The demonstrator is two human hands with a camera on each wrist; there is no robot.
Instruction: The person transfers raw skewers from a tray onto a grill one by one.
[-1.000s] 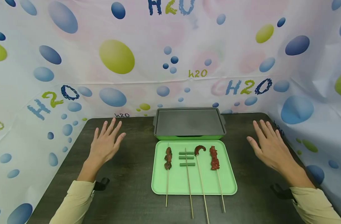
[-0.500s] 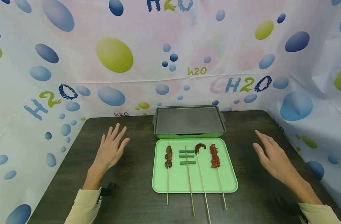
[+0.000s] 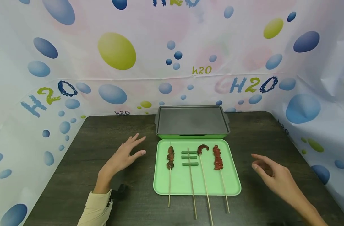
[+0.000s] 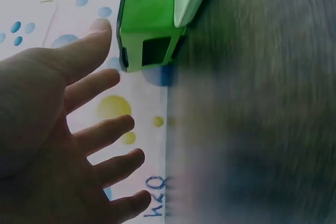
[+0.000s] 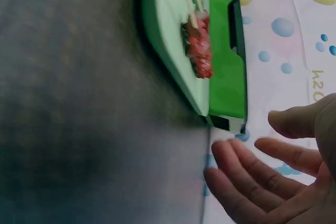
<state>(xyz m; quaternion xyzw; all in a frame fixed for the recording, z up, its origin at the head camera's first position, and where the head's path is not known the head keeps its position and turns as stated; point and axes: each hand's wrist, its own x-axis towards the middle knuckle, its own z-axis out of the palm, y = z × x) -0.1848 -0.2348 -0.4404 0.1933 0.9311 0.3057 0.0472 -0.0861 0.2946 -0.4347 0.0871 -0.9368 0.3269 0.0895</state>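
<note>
On a light green tray (image 3: 179,185) lie several wooden skewers with their sticks over its near edge. From left to right they carry brown meat chunks (image 3: 170,158), green pieces (image 3: 190,164) set crosswise, a curled dark red tentacle-like piece (image 3: 200,149) and red meat (image 3: 218,159). My left hand (image 3: 121,160) hovers left of the tray, fingers spread and holding nothing. Right of the tray is my right hand (image 3: 277,179), its fingers loosely bent with nothing in them. The right wrist view shows the red meat (image 5: 199,51) beyond my fingertips.
Directly behind the tray stands a flat grey grill plate (image 3: 193,121) on a green base (image 4: 149,3). All of it rests on a dark wooden table (image 3: 138,194). A white sheet (image 3: 155,37) with blue and yellow-green ovals hangs behind and at the sides.
Both hands have moved inward and nearer the tray, the left to the right and the right to the left and lower. The right fingers have bent. The head view has shifted slightly.
</note>
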